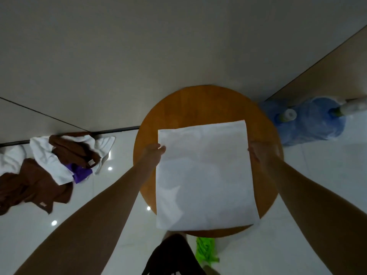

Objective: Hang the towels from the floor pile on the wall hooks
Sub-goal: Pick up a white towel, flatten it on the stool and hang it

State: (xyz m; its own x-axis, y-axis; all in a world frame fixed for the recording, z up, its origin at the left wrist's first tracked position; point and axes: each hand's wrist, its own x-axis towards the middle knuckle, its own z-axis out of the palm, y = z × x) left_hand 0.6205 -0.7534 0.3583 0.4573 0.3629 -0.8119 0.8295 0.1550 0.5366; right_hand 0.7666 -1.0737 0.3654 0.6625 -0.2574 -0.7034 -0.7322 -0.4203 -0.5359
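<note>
— Over the round wooden table (198, 104), what's that white thing?

— A folded white towel (204, 175), a flat rectangle. It covers most of the tabletop, and its near edge reaches out past the table's rim, towards the person.

— Who has hold of it?

— Both hands. The left hand (154, 153) is at the towel's left edge, up near the far corner, thumb lying on top of the cloth, so that grip looks closed on the towel. The right hand (256, 153) meets the right edge at about the same height; its fingers are blurred and part hidden by the cloth, so I cannot tell whether it pinches the towel or only touches it.

— And the pile?

— On the glossy tiled floor (317, 185), to the left of the table, against the foot of the wall (158, 46): a heap of towels (51, 165), brown and white tangled together, with a purple one poking out underneath.

— Anything else about?

— A blue water bottle (309, 124) stands on the floor just beyond the table on the right, by the corner. A bright green cloth (206, 251) lies on the floor beside the person's dark shorts (170, 255), near the table's closest edge.
</note>
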